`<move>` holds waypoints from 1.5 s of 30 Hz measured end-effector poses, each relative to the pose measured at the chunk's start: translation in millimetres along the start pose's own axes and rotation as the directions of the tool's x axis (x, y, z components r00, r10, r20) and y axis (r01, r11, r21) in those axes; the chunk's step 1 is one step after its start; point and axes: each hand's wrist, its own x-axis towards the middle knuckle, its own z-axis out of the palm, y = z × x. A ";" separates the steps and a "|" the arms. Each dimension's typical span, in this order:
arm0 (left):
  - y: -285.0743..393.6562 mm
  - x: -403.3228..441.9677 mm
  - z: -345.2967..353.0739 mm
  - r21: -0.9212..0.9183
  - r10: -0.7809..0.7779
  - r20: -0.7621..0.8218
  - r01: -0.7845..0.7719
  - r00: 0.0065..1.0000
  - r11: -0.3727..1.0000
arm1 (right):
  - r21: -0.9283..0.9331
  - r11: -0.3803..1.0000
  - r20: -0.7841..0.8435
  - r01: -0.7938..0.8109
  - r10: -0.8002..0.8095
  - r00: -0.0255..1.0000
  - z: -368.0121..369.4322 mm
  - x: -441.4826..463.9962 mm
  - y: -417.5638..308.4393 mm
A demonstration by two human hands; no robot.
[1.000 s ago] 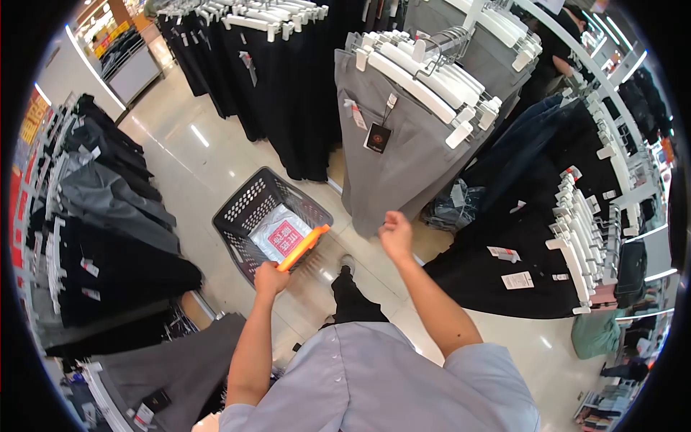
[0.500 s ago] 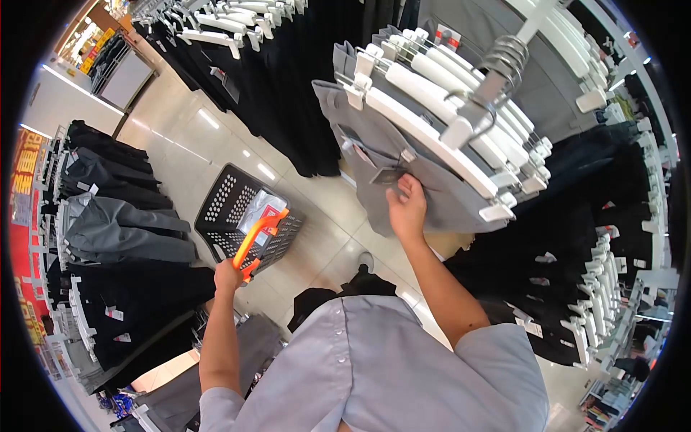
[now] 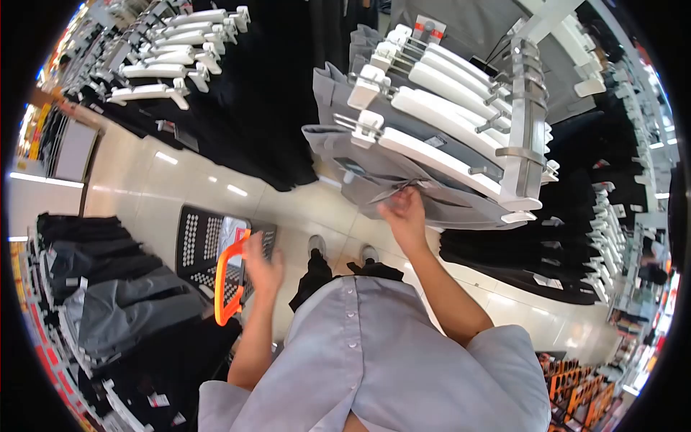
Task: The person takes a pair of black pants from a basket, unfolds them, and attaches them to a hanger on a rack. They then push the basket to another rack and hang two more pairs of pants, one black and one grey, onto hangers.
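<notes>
My left hand (image 3: pixel 263 265) is off the orange basket handle (image 3: pixel 222 284), just right of it, fingers apart and slightly blurred. Below the handle stands a dark perforated shopping basket (image 3: pixel 188 234) with a plastic-wrapped package (image 3: pixel 230 236) inside. At the rack, my right hand (image 3: pixel 405 216) has thumb and fingers pinched on the front of the grey trousers (image 3: pixel 371 162), near the fly. These trousers hang from a white clip hanger (image 3: pixel 439 160), foremost in a row of similar hangers on a metal rail (image 3: pixel 524 129).
Black trousers on white hangers (image 3: pixel 169 70) hang at the upper left. More dark garments (image 3: pixel 525 252) fill the right side. A lower rack with grey trousers (image 3: pixel 140 302) stands at left. Orange-and-black baskets (image 3: pixel 579 389) are at lower right. Tiled floor (image 3: pixel 137 169) runs between.
My left hand has let go of the basket handle and moved right. My right hand still works at the trousers' front, now pinching the cloth. The view has turned, and the rack appears nearer.
</notes>
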 end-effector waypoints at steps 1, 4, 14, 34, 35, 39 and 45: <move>13.5 17.7 18.0 -0.178 0.027 0.044 -0.019 0.999 0.984 | -0.028 0.999 -0.052 0.019 -0.020 0.998 7.3 -9.6 -4.1; 86.6 76.3 28.6 -0.475 0.119 0.204 -0.008 0.972 0.880 | -0.130 0.991 -0.166 0.010 -0.032 0.986 25.1 -12.5 -23.0; 118.6 152.2 56.7 -0.752 0.351 0.435 0.120 0.829 0.648 | 0.089 0.981 -0.282 -0.175 0.193 0.940 29.0 -38.1 -52.3; 110.1 103.2 38.1 -0.739 0.204 0.661 0.577 0.722 0.349 | -0.615 0.788 -0.407 0.035 -0.354 0.842 -26.5 -63.2 -52.0; 110.2 101.4 34.6 -0.735 0.200 0.665 0.584 0.719 0.345 | -0.731 0.677 -0.395 0.084 -0.520 0.758 -22.9 -68.0 -59.2; 109.8 97.1 27.6 -0.731 0.175 0.669 0.598 0.722 0.328 | -0.587 0.695 -0.207 0.414 -0.624 0.754 1.3 -93.1 -80.8; 118.8 89.4 18.8 -0.755 0.112 0.634 0.581 0.765 0.303 | 0.087 0.985 -0.064 -0.150 0.156 0.986 43.0 -86.4 -65.3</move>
